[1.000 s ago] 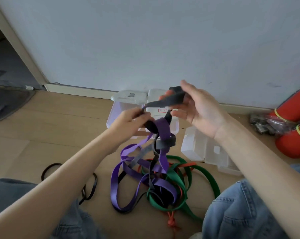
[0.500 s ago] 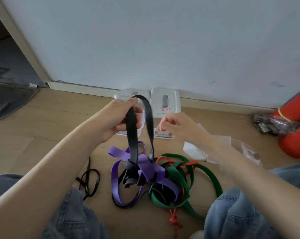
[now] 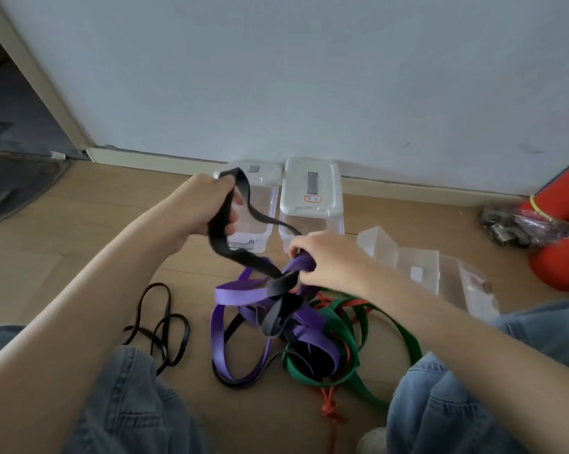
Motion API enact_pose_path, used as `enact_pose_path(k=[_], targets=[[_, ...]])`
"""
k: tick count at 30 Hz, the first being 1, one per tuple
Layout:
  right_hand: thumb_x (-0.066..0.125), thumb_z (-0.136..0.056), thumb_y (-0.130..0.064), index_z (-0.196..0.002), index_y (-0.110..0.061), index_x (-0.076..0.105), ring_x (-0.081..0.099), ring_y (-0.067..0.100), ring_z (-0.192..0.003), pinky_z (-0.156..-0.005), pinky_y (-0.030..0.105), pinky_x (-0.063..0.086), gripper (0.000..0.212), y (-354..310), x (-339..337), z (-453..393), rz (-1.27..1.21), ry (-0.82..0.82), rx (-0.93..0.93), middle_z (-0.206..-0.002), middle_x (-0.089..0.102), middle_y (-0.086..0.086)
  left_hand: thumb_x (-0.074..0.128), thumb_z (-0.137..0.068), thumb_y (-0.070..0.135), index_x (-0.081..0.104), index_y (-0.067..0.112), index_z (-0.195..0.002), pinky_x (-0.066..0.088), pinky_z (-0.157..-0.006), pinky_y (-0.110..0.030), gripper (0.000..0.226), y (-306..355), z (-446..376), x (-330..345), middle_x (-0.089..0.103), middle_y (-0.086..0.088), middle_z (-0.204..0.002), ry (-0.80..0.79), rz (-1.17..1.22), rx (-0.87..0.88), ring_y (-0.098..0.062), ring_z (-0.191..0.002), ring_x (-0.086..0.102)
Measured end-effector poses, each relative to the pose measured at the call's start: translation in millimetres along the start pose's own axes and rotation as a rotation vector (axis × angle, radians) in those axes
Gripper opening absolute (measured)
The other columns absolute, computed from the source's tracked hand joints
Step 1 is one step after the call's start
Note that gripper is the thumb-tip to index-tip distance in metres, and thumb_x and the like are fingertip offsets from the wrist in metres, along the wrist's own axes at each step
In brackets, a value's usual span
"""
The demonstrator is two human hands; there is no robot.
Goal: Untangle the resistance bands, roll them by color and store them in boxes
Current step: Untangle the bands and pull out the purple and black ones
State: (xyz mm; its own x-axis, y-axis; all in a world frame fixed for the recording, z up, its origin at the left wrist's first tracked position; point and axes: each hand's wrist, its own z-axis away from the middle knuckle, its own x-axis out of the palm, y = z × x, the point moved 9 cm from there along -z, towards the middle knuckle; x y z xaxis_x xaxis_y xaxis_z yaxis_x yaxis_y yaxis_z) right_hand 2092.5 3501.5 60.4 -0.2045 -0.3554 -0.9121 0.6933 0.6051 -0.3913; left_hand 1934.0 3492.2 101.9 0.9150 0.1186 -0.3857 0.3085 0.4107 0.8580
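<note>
Half a second ago our right hand (image 3: 329, 260) hung free beside the tangle; now it has dropped onto the knot, fingers (image 3: 301, 249) curled round a purple band (image 3: 243, 291) where the wide black band (image 3: 230, 250) threads through it. Our left hand (image 3: 201, 208) has kept its fingers clamped on the black loop and lifted it toward the lidded boxes (image 3: 311, 198) (both shut, by the wall). We judge the black band is being drawn out while the purple is held back. The green band (image 3: 329, 326) and orange cord (image 3: 330, 411) lie knotted on the floor; a thin black band (image 3: 165, 332) lies apart, already freed. Nothing is rolled yet.
</note>
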Motion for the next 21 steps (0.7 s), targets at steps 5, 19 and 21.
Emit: enact_pose_path(k=[5,19,21], targets=[[0.063,-0.084,-0.012,-0.095,-0.018,0.068,0.055,0.007,-0.061,-0.052,0.009,0.038,0.014,17.1,-71.8,3.0,-0.067,0.236,0.081,-0.075,0.064,-0.005,0.037,-0.096,0.027,0.034,0.001,-0.133,0.037,-0.091,-0.041,0.046,-32.7,-12.1,-21.3,0.045,-0.022,-0.121,0.181,-0.863,-0.12,-0.037,-0.112,0.044],[0.05,-0.094,-0.005,-0.101,-0.014,0.054,0.063,0.013,-0.07,-0.07,0.026,0.052,0.012,1.9,-129.6,28.0,-0.919,0.589,-0.197,-0.086,0.063,0.004,0.061,-0.088,0.017,0.064,0.004,-0.094,0.047,-0.072,-0.009,0.015,24.1,10.3,48.2,0.069,0.0,-0.086,-0.141,-0.084,0.457,-0.002,-0.075,0.062],[0.049,-0.095,-0.009,-0.102,-0.021,0.051,0.06,0.011,-0.066,-0.067,0.025,0.051,0.014,6.8,-133.5,27.0,-0.815,0.593,-0.186,-0.084,0.064,0.003,0.061,-0.088,0.022,0.062,0.016,-0.083,0.041,-0.061,-0.002,0.008,58.5,19.7,5.5,0.069,0.014,-0.071,0.057,0.118,0.606,0.008,-0.063,0.059]])
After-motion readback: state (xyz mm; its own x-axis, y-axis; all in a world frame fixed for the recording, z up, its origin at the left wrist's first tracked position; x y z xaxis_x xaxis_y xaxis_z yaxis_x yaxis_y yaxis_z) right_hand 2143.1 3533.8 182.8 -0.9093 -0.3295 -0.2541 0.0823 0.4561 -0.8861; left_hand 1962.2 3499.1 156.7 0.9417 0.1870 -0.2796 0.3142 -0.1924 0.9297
